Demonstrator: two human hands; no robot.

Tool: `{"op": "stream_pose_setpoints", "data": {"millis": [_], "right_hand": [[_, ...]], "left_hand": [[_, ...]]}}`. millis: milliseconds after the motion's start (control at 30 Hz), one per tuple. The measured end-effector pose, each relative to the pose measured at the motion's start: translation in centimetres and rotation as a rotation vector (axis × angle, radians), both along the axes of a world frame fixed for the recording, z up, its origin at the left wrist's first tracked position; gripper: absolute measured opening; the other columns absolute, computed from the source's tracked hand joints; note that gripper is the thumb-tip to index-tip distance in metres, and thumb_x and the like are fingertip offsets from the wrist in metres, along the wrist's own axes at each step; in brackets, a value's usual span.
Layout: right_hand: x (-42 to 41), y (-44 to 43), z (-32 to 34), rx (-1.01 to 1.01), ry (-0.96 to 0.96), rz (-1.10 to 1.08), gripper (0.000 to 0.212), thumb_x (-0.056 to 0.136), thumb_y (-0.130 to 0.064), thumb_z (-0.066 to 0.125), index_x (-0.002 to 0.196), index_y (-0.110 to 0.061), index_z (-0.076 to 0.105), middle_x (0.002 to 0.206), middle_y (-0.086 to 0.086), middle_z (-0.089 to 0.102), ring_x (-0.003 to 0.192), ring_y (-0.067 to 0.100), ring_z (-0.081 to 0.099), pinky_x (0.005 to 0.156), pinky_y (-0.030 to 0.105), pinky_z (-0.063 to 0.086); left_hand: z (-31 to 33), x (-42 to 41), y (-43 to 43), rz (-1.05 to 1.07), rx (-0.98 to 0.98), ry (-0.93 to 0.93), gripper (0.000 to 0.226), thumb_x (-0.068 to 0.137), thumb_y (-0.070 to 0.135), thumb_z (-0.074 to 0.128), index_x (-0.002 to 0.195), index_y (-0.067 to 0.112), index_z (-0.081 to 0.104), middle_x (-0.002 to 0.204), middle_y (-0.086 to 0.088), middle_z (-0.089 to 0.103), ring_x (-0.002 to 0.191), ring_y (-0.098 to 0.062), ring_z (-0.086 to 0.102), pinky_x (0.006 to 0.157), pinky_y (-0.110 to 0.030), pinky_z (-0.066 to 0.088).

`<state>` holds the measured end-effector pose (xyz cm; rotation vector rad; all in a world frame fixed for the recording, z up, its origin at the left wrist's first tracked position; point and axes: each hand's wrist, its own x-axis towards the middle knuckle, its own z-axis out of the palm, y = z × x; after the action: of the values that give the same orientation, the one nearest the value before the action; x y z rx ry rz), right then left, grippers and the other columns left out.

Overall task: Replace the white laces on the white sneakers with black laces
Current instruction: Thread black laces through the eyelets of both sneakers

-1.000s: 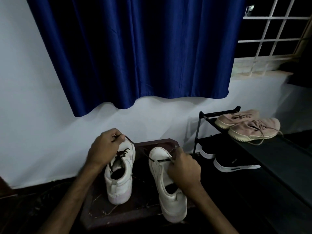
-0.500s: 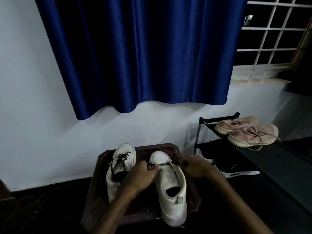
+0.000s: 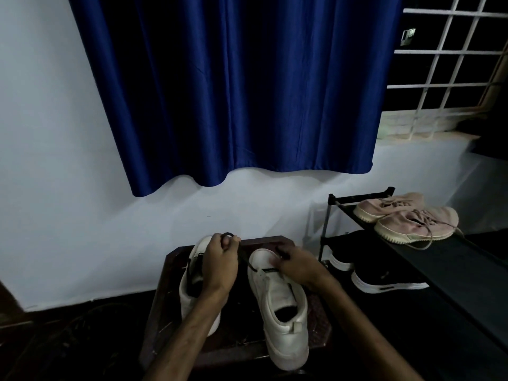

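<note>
Left hand [image 3: 220, 266]: fingers curled, pinching one end of the black lace [image 3: 264, 270]; a small loop shows above the knuckles. Right hand [image 3: 298, 266]: fingers closed on the other end, at the toe of the right-side sneaker [image 3: 280, 306].

The lace makes one bar across that sneaker's lowest eyelets; the eyelets above are bare. The left-side sneaker [image 3: 187, 295] stands just left of it, partly under the left hand, already carrying black lacing. Both are on the dark table [image 3: 165, 292]. No white laces are in view.

Judgement: the lace is light, soft and limp, and won't push through an eyelet unless pinched close to its stiff tip. The sneaker is light and may slide when pulled.

Right of the sneaker is a shoe rack [image 3: 327, 232], with pink shoes [image 3: 412, 221] on top and black shoes [image 3: 384, 281] below.
</note>
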<state>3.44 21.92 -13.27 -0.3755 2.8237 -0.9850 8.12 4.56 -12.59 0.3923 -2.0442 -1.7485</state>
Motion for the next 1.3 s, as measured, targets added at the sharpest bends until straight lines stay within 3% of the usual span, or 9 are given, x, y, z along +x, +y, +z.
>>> {"op": "stream_pose_setpoints", "data": {"millis": [100,167,367,633,767,867,967,1133,1300], "right_hand": [[-0.4,-0.4,-1.0,-0.080,-0.105,-0.021,0.051,0.073,-0.040,0.071,0.120,-0.020,0.067,0.120,-0.001,0.067,0.108,0.016,0.063,0.095,0.035,0.050],[-1.1,-0.2,-1.6,-0.123,-0.151,-0.024,0.055,0.065,-0.034,0.072,0.117,-0.017,0.068,0.116,0.001,0.069,0.105,0.018,0.064,0.093,0.040,0.052],[-1.0,0.0,-1.5,-0.095,-0.087,0.015,0.038,0.078,-0.011,0.064,0.116,-0.009,0.068,0.104,0.010,0.071,0.088,0.021,0.067,0.080,0.035,0.056],[-0.5,-0.2,-1.4,0.074,0.022,0.029,0.033,0.080,-0.024,0.062,0.111,-0.016,0.068,0.111,0.008,0.066,0.097,0.023,0.064,0.080,0.030,0.052],[-0.3,0.9,1.1,0.024,0.064,-0.093,0.023,0.083,-0.032,0.069,0.097,-0.015,0.073,0.096,0.003,0.071,0.093,0.018,0.067,0.079,0.030,0.053],[-1.4,2.9,5.6,0.219,0.010,-0.103,0.042,0.090,-0.048,0.059,0.087,-0.007,0.068,0.081,0.006,0.067,0.083,0.024,0.068,0.066,0.027,0.049],[-2.4,3.8,12.0,0.255,-0.112,-0.017,0.046,0.094,-0.050,0.052,0.098,-0.008,0.069,0.069,0.001,0.066,0.058,0.013,0.057,0.053,0.024,0.043],[-2.3,1.9,20.2,-0.274,-0.153,0.052,0.042,0.093,-0.046,0.057,0.110,-0.009,0.064,0.077,0.003,0.061,0.058,0.010,0.048,0.058,0.028,0.052],[-1.7,-0.2,24.6,-0.919,-0.258,0.177,0.028,0.097,-0.018,0.055,0.124,-0.012,0.056,0.090,0.001,0.067,0.069,0.010,0.058,0.075,0.037,0.060]], "left_hand": [[-1.2,-0.5,0.4,-0.061,0.086,0.021,0.027,0.080,0.025,0.065,0.082,0.014,0.040,0.089,-0.021,0.069,0.084,-0.029,0.068,0.081,-0.043,0.052],[-2.5,-0.7,1.2,-0.112,0.139,-0.034,0.029,0.088,0.015,0.065,0.087,0.014,0.036,0.075,-0.014,0.064,0.065,-0.021,0.065,0.066,-0.028,0.053],[-2.4,-2.9,0.6,-0.035,0.313,-0.242,0.034,0.104,0.014,0.033,0.070,0.021,0.032,0.035,0.011,0.030,0.029,-0.005,0.027,0.048,-0.021,0.035],[7.4,-3.2,-4.6,0.032,0.408,0.004,0.037,0.097,0.001,0.025,0.071,0.025,0.034,0.046,0.007,0.031,0.035,-0.007,0.025,0.038,-0.013,0.024],[7.5,-1.0,-4.8,-0.021,0.223,0.062,0.026,0.098,0.003,0.037,0.081,0.023,0.034,0.067,-0.001,0.051,0.052,-0.012,0.042,0.042,-0.021,0.033],[8.6,-0.8,-5.4,-0.050,0.028,0.113,0.022,0.098,0.013,0.051,0.083,0.019,0.037,0.082,-0.005,0.060,0.065,-0.014,0.052,0.051,-0.027,0.040],[10.2,-1.4,-6.3,-0.062,-0.326,0.146,0.023,0.093,0.028,0.062,0.081,0.013,0.050,0.083,-0.001,0.058,0.073,-0.018,0.055,0.063,-0.038,0.049],[13.2,-1.6,-5.3,0.002,-0.557,0.256,0.031,0.086,0.040,0.070,0.074,0.013,0.059,0.071,0.000,0.064,0.066,-0.022,0.061,0.063,-0.040,0.056],[14.5,-2.3,-3.9,-0.017,-0.492,0.380,0.012,0.091,0.012,0.062,0.085,0.020,0.054,0.077,-0.002,0.067,0.065,-0.017,0.064,0.062,-0.040,0.057]]}}
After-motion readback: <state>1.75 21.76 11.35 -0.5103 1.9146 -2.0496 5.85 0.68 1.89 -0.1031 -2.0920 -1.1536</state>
